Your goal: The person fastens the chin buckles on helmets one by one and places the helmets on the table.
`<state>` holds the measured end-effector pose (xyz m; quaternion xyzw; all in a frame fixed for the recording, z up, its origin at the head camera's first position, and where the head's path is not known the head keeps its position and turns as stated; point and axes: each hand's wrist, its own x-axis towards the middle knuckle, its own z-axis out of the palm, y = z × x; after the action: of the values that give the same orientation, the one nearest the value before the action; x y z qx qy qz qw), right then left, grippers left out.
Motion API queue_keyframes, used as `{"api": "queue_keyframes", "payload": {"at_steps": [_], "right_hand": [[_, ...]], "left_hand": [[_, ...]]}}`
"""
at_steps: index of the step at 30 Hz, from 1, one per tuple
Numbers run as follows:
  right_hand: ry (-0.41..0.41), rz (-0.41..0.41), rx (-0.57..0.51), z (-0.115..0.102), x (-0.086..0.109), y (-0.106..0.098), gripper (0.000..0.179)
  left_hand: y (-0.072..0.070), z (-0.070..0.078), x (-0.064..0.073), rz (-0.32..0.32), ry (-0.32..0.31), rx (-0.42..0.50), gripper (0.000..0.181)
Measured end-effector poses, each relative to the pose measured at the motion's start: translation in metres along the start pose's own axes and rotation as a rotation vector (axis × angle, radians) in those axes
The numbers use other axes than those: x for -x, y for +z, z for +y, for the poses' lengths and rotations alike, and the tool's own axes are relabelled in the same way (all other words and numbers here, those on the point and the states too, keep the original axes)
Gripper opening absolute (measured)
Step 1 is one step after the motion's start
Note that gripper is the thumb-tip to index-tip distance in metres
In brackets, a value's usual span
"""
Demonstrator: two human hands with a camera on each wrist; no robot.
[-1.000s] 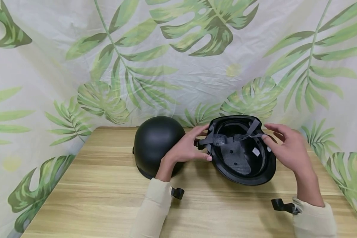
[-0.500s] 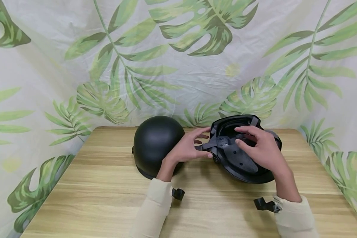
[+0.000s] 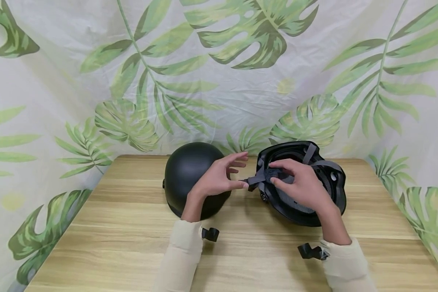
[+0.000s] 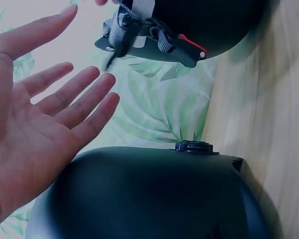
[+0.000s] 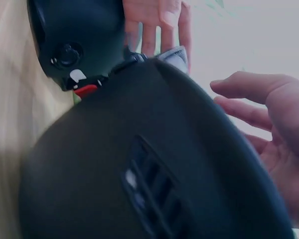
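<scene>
Two black helmets share the wooden table. The left helmet (image 3: 193, 178) stands dome up. The right helmet (image 3: 299, 221) lies tipped with its lining and straps (image 3: 326, 164) toward me. My left hand (image 4: 50, 119) has its fingers spread, in front of the left helmet and apart from the strap buckle (image 4: 187, 52), which has a red edge. At the right helmet's opening is my right hand (image 3: 301, 184), thumb and forefinger beside the chin cup (image 3: 271, 175). In the right wrist view these fingertips look apart from the grey strap piece (image 5: 174, 59); its other fingers are partly hidden.
The wooden table (image 3: 124, 243) runs back to a leaf-print cloth (image 3: 241, 101) hanging behind both helmets. A black camera mount sits on each wrist, the left mount (image 3: 210, 234) and the right mount (image 3: 312, 251).
My right hand has moved left from the right helmet's rim to its chin cup. My left hand has drawn left, away from the helmet's edge and buckle. The right helmet has turned slightly.
</scene>
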<state>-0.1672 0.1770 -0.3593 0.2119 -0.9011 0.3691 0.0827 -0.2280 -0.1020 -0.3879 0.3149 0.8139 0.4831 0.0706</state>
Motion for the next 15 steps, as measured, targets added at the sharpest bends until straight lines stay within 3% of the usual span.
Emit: {"api": "queue_keyframes", "payload": {"at_steps": [4, 10, 15], "right_hand": [[0.028, -0.038, 0.038, -0.004, -0.004, 0.009, 0.04], [0.076, -0.064, 0.057, -0.004, -0.007, 0.016, 0.038], [0.115, -0.106, 0.055, -0.002, -0.008, 0.019, 0.035]], "left_hand": [[0.0, 0.0, 0.003, -0.006, -0.008, -0.015, 0.087], [-0.001, 0.005, 0.008, 0.036, -0.031, -0.027, 0.084], [0.005, 0.006, 0.005, -0.001, -0.069, -0.023, 0.083]]}}
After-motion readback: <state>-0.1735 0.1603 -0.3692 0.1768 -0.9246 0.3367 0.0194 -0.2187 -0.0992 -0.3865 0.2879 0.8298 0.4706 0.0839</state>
